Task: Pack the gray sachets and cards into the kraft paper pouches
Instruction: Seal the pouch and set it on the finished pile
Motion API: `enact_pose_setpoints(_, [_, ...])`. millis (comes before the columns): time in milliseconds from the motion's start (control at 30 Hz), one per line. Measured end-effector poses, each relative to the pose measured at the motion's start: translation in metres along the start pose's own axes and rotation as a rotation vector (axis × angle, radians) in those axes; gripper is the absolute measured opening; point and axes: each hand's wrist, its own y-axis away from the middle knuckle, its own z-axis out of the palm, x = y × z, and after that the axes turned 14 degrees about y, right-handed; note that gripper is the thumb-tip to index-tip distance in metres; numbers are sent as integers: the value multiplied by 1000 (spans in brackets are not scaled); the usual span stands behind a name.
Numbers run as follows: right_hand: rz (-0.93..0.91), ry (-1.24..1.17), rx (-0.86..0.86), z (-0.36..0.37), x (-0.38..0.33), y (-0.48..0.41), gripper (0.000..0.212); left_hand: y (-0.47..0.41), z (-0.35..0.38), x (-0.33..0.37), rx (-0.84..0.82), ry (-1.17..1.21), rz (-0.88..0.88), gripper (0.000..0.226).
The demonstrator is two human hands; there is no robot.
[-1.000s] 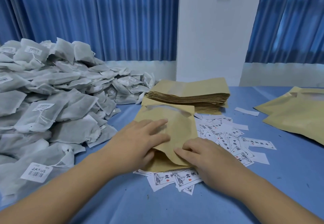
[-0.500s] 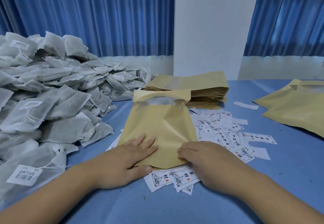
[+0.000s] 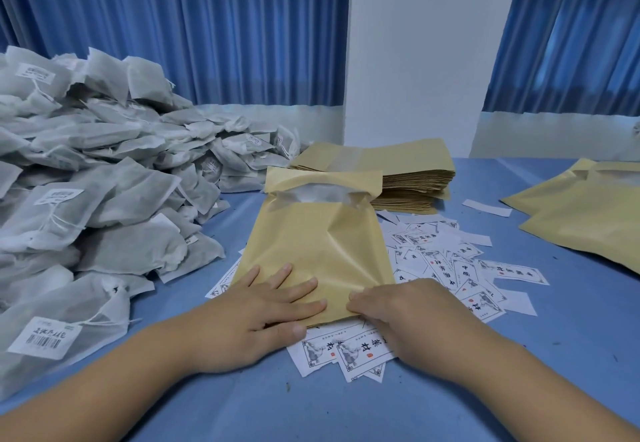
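A kraft paper pouch (image 3: 322, 234) lies in front of me on the blue table, its open mouth with a clear window pointing away. My left hand (image 3: 256, 317) presses flat on the pouch's near left corner, fingers straight. My right hand (image 3: 405, 313) rests at the near right corner, fingertips curled against the pouch's bottom edge. Printed white cards (image 3: 446, 268) lie scattered under and to the right of the pouch. A big heap of gray sachets (image 3: 86, 199) fills the left side.
A stack of flat kraft pouches (image 3: 412, 182) sits behind the one I hold. Filled kraft pouches (image 3: 585, 220) lie at the right. A white pillar (image 3: 415, 61) and blue curtains stand behind the blue table (image 3: 346, 407).
The pouch went from bent up under my hands to lying stretched out flat. Both hands slid toward me to its near edge, and the view tilted slightly down.
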Motion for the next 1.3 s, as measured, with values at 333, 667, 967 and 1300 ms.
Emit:
enact_pose_setpoints(333, [288,-239,262,-10,1,2,17,19,-14,3,444,-158,148,43])
enact_pose_setpoints(667, [170,-140,526,-20,25,17,8,29,-19,6,803,-239,256,28])
enact_pose_setpoints(967, [154,9,603,-14,21,13,19,28,-19,3,840,-124,215,28])
enact_pose_setpoints(1300, [164,105,624,-15,17,13,6,30,-22,6,862,-232,201,28])
